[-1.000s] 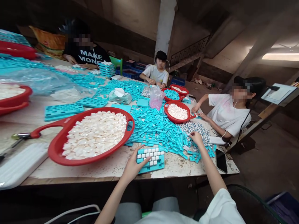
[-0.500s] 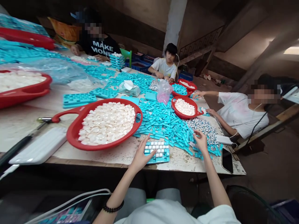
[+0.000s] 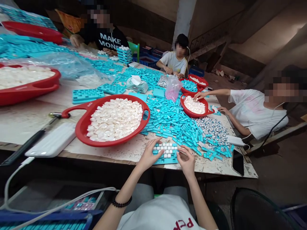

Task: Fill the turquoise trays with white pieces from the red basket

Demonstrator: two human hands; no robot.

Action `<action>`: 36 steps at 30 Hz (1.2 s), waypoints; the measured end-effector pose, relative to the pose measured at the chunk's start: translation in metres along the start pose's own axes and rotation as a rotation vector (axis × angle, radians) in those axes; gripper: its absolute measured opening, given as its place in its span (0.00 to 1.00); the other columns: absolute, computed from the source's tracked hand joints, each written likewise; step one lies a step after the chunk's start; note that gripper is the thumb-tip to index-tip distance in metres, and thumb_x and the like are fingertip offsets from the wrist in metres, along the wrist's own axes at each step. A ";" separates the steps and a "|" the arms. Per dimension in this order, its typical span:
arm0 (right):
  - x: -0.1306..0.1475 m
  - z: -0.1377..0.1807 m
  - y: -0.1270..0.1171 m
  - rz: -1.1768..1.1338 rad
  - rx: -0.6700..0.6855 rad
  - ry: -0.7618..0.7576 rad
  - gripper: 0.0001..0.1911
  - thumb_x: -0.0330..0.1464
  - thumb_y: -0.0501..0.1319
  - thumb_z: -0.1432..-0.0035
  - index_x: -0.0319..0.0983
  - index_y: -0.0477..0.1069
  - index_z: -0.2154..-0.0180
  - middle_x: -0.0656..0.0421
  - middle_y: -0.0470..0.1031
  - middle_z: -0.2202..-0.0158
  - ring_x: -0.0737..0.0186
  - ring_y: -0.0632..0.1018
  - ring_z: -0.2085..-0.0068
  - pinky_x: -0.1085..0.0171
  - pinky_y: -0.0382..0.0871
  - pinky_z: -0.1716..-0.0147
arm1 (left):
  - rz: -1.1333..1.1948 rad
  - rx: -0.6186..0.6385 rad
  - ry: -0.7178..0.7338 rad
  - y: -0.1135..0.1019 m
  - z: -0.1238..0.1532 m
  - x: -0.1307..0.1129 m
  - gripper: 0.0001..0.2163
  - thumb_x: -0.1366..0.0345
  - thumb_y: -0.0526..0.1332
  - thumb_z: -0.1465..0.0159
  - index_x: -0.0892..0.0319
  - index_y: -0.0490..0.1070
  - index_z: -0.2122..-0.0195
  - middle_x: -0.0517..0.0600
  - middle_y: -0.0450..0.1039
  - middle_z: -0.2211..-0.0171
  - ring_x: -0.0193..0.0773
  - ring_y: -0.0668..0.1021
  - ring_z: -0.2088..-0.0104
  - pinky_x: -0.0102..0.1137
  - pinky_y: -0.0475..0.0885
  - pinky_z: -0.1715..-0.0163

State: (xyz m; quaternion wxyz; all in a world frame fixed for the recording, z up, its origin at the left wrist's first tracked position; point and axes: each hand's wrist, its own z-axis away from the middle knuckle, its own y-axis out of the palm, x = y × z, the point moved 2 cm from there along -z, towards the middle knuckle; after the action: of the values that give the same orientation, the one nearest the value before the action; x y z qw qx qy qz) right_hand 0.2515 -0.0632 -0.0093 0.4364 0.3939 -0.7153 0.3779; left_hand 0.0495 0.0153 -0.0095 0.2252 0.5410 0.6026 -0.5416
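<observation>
A small turquoise toy keyboard [image 3: 166,161] with rows of white keycaps lies near the table's front edge. My left hand [image 3: 149,154] grips its left side, thumb across the top and fingers along the far edge. At the right end of the keyboard, my right hand [image 3: 187,159] has its fingertips pinched against the keys; whatever small piece they hold is hidden. Just beyond both hands spreads a heap of loose turquoise key pieces [image 3: 165,116]. Left of them stands a red basket with a handle [image 3: 81,137], full of white keycaps [image 3: 115,119].
A black-handled hammer [image 3: 31,140] and a white power bank [image 3: 51,140] lie at left. A phone [image 3: 238,162] rests by the right corner, near small blue-and-white pieces [image 3: 212,129]. A co-worker's hand [image 3: 200,95] reaches into another red basket [image 3: 189,113]; two more people sit across.
My right hand has moved left from the loose pieces to the keyboard's right end. The left hand stays on the keyboard. The co-worker's hand at right has moved into the red basket.
</observation>
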 end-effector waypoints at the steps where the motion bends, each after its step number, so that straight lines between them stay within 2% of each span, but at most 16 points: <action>1: 0.002 0.001 0.001 0.038 0.016 -0.029 0.10 0.39 0.66 0.42 0.43 0.81 0.60 0.51 0.75 0.52 0.52 0.79 0.52 0.54 0.80 0.54 | -0.002 0.004 0.006 0.000 0.000 0.000 0.24 0.59 0.63 0.37 0.51 0.66 0.39 0.51 0.75 0.54 0.48 0.75 0.48 0.47 0.65 0.41; 6: 0.008 0.001 0.003 0.242 0.147 -0.168 0.08 0.33 0.64 0.42 0.46 0.81 0.61 0.56 0.78 0.62 0.53 0.78 0.56 0.53 0.74 0.53 | -0.002 -0.014 0.002 0.001 0.001 -0.001 0.22 0.60 0.60 0.35 0.53 0.66 0.40 0.52 0.75 0.53 0.47 0.75 0.48 0.46 0.67 0.42; 11: 0.018 0.004 0.000 0.471 0.255 -0.239 0.13 0.28 0.61 0.41 0.48 0.79 0.58 0.59 0.81 0.60 0.51 0.77 0.55 0.50 0.65 0.49 | 0.006 -0.028 0.002 0.000 0.002 -0.001 0.20 0.59 0.58 0.34 0.53 0.68 0.41 0.52 0.76 0.54 0.47 0.75 0.49 0.45 0.68 0.43; 14: 0.023 0.005 0.001 0.549 0.308 -0.272 0.16 0.25 0.61 0.42 0.49 0.79 0.57 0.61 0.82 0.59 0.51 0.77 0.56 0.50 0.64 0.51 | 0.014 -0.023 0.005 0.000 0.002 -0.001 0.19 0.59 0.58 0.34 0.54 0.68 0.42 0.52 0.76 0.54 0.47 0.76 0.49 0.46 0.68 0.44; 20: 0.021 0.002 0.003 0.533 0.304 -0.276 0.13 0.25 0.61 0.43 0.47 0.78 0.59 0.59 0.81 0.59 0.51 0.76 0.55 0.51 0.65 0.51 | 0.024 -0.027 0.016 0.001 0.002 -0.001 0.17 0.59 0.58 0.34 0.54 0.70 0.44 0.52 0.76 0.55 0.46 0.76 0.50 0.45 0.69 0.44; 23: 0.018 -0.001 0.002 0.483 0.285 -0.225 0.10 0.28 0.62 0.41 0.46 0.79 0.60 0.55 0.77 0.58 0.50 0.74 0.53 0.51 0.67 0.50 | 0.024 -0.028 0.018 0.001 0.002 -0.001 0.16 0.60 0.57 0.33 0.54 0.70 0.45 0.53 0.76 0.54 0.46 0.76 0.49 0.45 0.69 0.44; 27: 0.017 -0.004 -0.001 0.483 0.323 -0.146 0.08 0.31 0.63 0.38 0.48 0.80 0.59 0.55 0.75 0.59 0.49 0.73 0.52 0.51 0.68 0.51 | 0.013 -0.024 0.028 0.001 0.003 -0.002 0.15 0.61 0.57 0.33 0.54 0.70 0.45 0.53 0.75 0.53 0.45 0.76 0.49 0.43 0.70 0.45; 31: 0.022 -0.006 -0.004 0.572 0.327 -0.184 0.08 0.32 0.64 0.37 0.49 0.80 0.59 0.56 0.76 0.57 0.48 0.72 0.51 0.48 0.65 0.48 | -0.006 -0.026 0.031 0.001 0.003 -0.001 0.15 0.61 0.58 0.33 0.54 0.71 0.46 0.52 0.75 0.53 0.45 0.77 0.48 0.42 0.71 0.45; 36: 0.024 -0.008 -0.004 0.601 0.347 -0.282 0.06 0.32 0.65 0.37 0.47 0.81 0.59 0.55 0.76 0.54 0.48 0.72 0.50 0.50 0.66 0.49 | -0.017 -0.030 0.037 0.001 0.003 -0.002 0.15 0.62 0.58 0.33 0.55 0.71 0.47 0.52 0.76 0.54 0.45 0.77 0.49 0.41 0.71 0.45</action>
State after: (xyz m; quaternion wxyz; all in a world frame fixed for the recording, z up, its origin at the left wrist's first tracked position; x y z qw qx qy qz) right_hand 0.2503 -0.0638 0.0165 0.1302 0.2828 -0.7772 0.5469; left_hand 0.0497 0.0118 -0.0094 0.2175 0.5423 0.6192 -0.5245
